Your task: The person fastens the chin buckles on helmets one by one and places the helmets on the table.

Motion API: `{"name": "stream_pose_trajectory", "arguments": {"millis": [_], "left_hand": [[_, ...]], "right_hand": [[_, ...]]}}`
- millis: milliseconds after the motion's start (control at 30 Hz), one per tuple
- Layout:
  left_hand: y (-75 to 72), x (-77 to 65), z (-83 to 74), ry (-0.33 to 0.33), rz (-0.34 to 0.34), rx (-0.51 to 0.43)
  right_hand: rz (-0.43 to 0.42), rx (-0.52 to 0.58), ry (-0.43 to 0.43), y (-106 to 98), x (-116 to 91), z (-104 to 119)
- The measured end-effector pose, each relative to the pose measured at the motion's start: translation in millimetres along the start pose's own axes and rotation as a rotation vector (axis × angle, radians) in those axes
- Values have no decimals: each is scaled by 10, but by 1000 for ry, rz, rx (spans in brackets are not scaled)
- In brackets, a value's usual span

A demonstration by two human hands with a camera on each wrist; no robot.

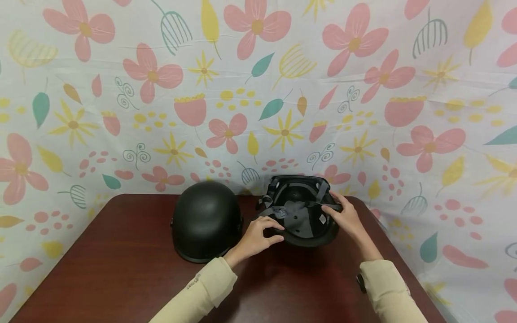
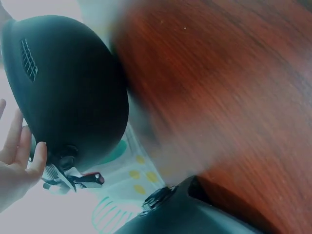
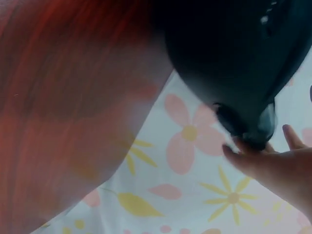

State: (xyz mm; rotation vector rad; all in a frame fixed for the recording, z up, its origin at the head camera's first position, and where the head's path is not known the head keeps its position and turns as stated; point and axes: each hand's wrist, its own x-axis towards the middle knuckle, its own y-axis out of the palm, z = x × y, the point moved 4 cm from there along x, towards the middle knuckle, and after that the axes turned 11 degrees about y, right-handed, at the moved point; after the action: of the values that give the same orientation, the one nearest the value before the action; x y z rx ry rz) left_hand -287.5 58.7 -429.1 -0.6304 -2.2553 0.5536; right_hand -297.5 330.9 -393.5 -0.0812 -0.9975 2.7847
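A black helmet (image 1: pixel 299 220) is tipped back on the table, its padded inside and straps (image 1: pixel 278 211) facing me. My right hand (image 1: pixel 343 217) grips its right edge, thumb on the inner side and fingers round the back. The right wrist view shows that hand (image 3: pixel 278 161) at a dark fitting (image 3: pixel 239 124) on the helmet's side. At the lower left rim is my left hand (image 1: pixel 256 237), with space between thumb and fingers. In the left wrist view its fingers (image 2: pixel 22 146) lie loosely by the rim, near the strap.
A second black helmet (image 1: pixel 206 220) stands dome up to the left, close to my left forearm. Both rest on a dark reddish-brown wooden table (image 1: pixel 117 255). A flower-patterned cloth (image 1: pixel 258 89) hangs behind and beside the table.
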Motion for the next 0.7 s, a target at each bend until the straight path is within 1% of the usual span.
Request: {"name": "stream_pose_trajectory", "arguments": {"millis": [133,233,300,400,533,567,600,633,667,700], "left_hand": [[13,-4,-27,6,0,-12],[-6,-14,-23,6,-19,-31],[-46,-15,-5,4,-47,-50],[-139,1,35,10,-125,-79],[-293,30,125,10,-276,-88],[-330,35,148,2,-311,-89],[-361,45,177,-22,-340,-91],[-387,55,200,-52,-358,-93],[-423,62,170,-70,-377,-98],[-438,70,193,-88,-388,-107]], "right_hand": [[-39,-58,-9,67,1,120],[-71,-94,-56,180,9,229],[-84,-84,-88,270,9,300],[-92,-57,-116,407,8,379],[-54,-28,-137,609,-8,459],[-42,-22,-149,663,-14,481],[-28,-17,-162,717,-24,505],[-18,-10,-176,769,-33,531],[-8,-1,-190,819,-46,555],[11,17,-203,866,-59,579]]}}
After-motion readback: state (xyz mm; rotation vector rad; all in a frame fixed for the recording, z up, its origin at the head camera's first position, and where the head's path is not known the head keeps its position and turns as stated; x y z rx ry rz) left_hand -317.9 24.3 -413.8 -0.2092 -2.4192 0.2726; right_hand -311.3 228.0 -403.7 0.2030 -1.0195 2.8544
